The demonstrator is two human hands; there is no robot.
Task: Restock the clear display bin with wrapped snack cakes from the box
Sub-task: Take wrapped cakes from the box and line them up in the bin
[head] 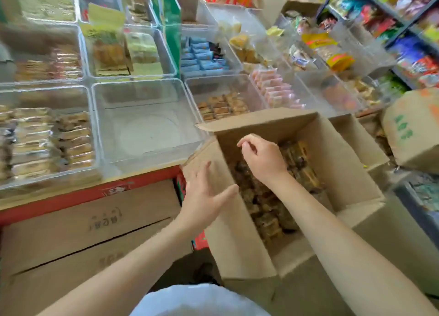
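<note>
bin: clear rigid plastic display bin [147, 125], glossy, smooth, glare on walls
box: open brown corrugated cardboard box [337, 159], matt, slightly rough
cakes: brown snack cakes in clear film wrappers [263, 197], shiny, crinkled
lower cartons: tan cardboard cartons with printed lettering [95, 223], matt
shelf edge: red strip [71, 197], smooth; material unclear

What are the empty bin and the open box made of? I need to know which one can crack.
The empty bin looks like clear rigid plastic: see-through walls, glossy glare. The open box looks like plain brown corrugated cardboard: matte, with folded flaps.
</note>
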